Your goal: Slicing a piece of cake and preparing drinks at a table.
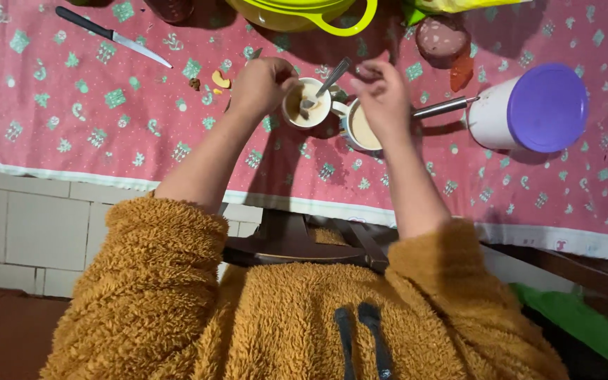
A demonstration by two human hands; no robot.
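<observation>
Metal spoon (326, 83) stands in the white ceramic cup (307, 105), handle tilting toward the table's far edge, near mid-table. Left hand (262, 84) curls closed around the cup's rim. Right hand (383, 95) hovers loosely pinched over a second cup (360, 130) alongside; grip unclear. Purple-lidded white tub (529, 109) lies toward the right edge.

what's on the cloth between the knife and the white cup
In the head view, between the knife and the white cup lie a few small food scraps on the tablecloth, plus the left hand holding the cup.
</observation>
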